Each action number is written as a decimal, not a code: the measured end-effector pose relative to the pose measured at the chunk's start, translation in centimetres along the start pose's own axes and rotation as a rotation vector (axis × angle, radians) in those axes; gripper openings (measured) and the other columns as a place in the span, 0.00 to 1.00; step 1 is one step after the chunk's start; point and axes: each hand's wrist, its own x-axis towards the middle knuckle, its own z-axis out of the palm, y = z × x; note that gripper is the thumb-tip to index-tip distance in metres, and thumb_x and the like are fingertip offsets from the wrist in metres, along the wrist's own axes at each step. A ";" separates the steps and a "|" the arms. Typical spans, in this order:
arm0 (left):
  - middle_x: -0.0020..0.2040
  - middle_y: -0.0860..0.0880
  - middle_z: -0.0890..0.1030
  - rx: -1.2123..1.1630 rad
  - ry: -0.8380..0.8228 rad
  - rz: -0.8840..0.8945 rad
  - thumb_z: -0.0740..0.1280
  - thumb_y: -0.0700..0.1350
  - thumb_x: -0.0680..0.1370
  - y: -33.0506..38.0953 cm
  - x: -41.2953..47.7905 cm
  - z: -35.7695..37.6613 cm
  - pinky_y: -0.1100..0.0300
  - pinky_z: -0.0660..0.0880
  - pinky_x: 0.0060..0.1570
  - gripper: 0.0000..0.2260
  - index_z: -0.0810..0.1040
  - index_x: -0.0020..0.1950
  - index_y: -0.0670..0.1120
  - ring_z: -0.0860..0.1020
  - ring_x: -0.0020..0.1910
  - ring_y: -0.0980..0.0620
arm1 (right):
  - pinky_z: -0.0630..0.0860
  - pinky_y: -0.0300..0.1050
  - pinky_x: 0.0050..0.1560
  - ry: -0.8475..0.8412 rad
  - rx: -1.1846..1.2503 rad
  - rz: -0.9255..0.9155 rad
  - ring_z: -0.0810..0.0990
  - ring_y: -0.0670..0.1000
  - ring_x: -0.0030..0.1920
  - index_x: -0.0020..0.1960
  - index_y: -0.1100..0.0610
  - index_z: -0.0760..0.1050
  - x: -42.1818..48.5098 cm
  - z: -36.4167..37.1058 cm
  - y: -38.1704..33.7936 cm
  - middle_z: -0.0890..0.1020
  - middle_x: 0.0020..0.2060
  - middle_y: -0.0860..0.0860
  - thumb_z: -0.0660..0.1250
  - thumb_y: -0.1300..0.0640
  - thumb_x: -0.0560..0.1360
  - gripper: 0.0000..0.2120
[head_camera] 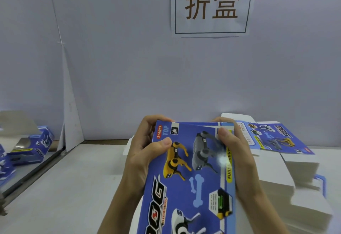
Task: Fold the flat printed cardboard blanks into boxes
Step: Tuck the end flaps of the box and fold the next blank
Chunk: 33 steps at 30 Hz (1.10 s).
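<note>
left hand [143,147] at 9 o'clock, right hand [238,147] at 3 o'clock, both raised, fingers curled, thumbs pressing inward.

Evenly lit, soft and cool, with a bluish cast over the wall [129,67]. No hard shadows; only faint grey shade under the stack of blanks [295,178] at right. One small white glare spot on the glossy printed card [191,178], near its right edge. Slightly soft throughout, more smeared toward the lower right corner. Wide-angle bending at the edges, plain in the leaning wall seam at left.
</note>
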 end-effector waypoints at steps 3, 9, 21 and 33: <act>0.44 0.43 0.82 -0.023 0.002 0.013 0.65 0.38 0.67 0.0 0.0 0.2 0.57 0.79 0.31 0.11 0.80 0.45 0.52 0.82 0.36 0.45 | 0.82 0.45 0.39 -0.025 0.002 -0.020 0.85 0.55 0.44 0.50 0.48 0.77 -0.2 0.0 0.0 0.84 0.44 0.54 0.66 0.55 0.73 0.06; 0.46 0.47 0.83 -0.003 0.006 0.042 0.66 0.38 0.66 0.3 0.1 0.4 0.58 0.80 0.33 0.15 0.80 0.49 0.51 0.83 0.39 0.47 | 0.80 0.42 0.33 0.048 -0.004 -0.125 0.85 0.51 0.41 0.51 0.49 0.77 -0.3 0.3 -0.3 0.84 0.43 0.50 0.62 0.60 0.75 0.10; 0.42 0.46 0.82 0.012 0.028 0.025 0.64 0.38 0.67 0.2 -0.1 0.9 0.58 0.79 0.31 0.12 0.78 0.47 0.49 0.82 0.35 0.47 | 0.79 0.40 0.32 0.071 -0.029 -0.130 0.84 0.50 0.38 0.45 0.53 0.79 -0.2 0.2 -0.5 0.84 0.41 0.50 0.63 0.60 0.74 0.07; 0.42 0.45 0.82 0.039 0.017 0.009 0.65 0.41 0.68 0.3 -0.4 1.2 0.56 0.80 0.30 0.10 0.79 0.44 0.54 0.82 0.34 0.46 | 0.77 0.35 0.34 0.081 -0.147 -0.151 0.83 0.47 0.36 0.47 0.56 0.79 -0.1 0.1 -0.8 0.83 0.38 0.48 0.60 0.61 0.74 0.09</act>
